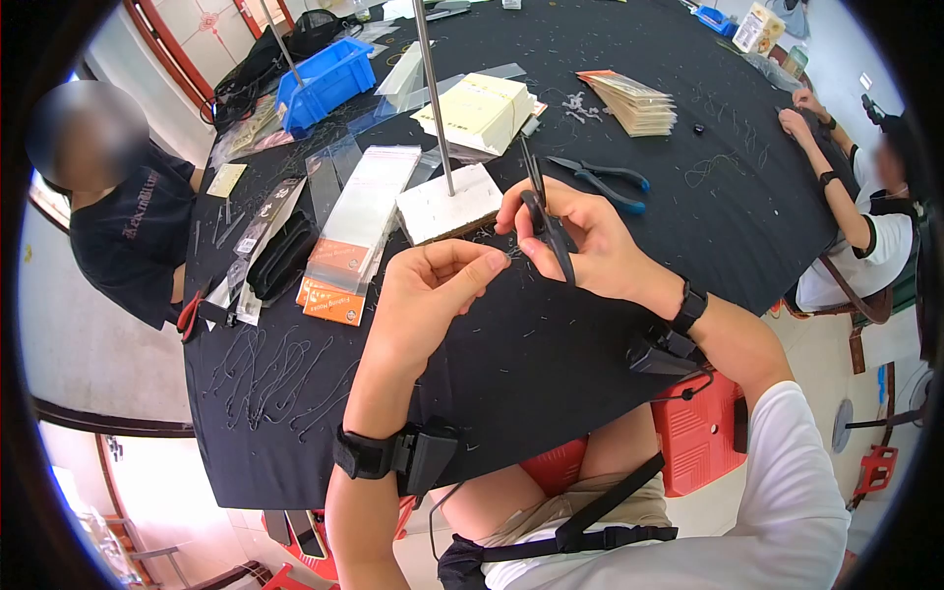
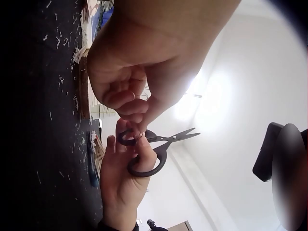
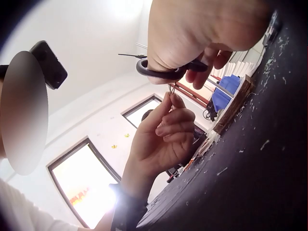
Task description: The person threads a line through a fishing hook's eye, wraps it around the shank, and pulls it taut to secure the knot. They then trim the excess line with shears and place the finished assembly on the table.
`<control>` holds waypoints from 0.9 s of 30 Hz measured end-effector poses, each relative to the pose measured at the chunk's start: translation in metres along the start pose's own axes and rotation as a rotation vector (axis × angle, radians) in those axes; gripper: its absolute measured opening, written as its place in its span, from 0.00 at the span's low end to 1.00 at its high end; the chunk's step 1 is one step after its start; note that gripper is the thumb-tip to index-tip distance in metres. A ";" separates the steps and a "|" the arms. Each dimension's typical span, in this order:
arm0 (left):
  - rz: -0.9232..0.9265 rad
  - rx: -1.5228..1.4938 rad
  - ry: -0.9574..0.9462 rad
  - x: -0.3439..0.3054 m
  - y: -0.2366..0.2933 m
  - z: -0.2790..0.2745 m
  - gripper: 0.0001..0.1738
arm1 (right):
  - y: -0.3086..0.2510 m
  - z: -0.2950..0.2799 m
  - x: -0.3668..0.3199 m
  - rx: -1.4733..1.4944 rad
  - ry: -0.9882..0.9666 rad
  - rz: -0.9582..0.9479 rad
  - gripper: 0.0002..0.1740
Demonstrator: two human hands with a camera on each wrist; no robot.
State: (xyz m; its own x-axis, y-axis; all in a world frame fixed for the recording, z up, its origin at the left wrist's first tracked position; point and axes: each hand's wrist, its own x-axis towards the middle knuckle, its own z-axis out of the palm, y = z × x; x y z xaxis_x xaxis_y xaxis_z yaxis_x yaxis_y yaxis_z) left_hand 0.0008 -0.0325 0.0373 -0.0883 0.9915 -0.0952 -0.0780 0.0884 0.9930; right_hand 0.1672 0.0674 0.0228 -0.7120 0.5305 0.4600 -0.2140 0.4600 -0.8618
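Above the black table [image 1: 551,344], my left hand [image 1: 430,292] pinches a thin strand [image 3: 172,88], seemingly looped but too fine to read clearly, just beside my right hand [image 1: 595,241], which grips scissors [image 2: 172,138] by the handles, blades parted.

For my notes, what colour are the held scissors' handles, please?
Black handles, clearest in the left wrist view.

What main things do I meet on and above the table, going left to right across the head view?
Red handles, blue bin, left hand, black scissors, stack of packets.
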 end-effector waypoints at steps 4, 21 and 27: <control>0.004 -0.005 0.012 0.000 -0.001 0.001 0.11 | 0.000 -0.001 0.000 -0.027 -0.021 -0.002 0.06; 0.230 -0.155 0.416 0.004 -0.004 -0.009 0.09 | -0.005 0.000 -0.004 -0.231 0.002 0.221 0.17; 0.210 -0.033 0.341 0.001 -0.001 -0.001 0.08 | 0.002 0.002 -0.002 -0.166 0.142 -0.053 0.09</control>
State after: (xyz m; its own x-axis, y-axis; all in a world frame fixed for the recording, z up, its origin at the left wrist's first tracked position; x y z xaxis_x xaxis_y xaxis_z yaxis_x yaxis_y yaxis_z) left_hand 0.0000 -0.0315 0.0366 -0.4295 0.8989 0.0868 -0.0549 -0.1220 0.9910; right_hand 0.1672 0.0656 0.0197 -0.5992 0.5916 0.5395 -0.1272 0.5949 -0.7936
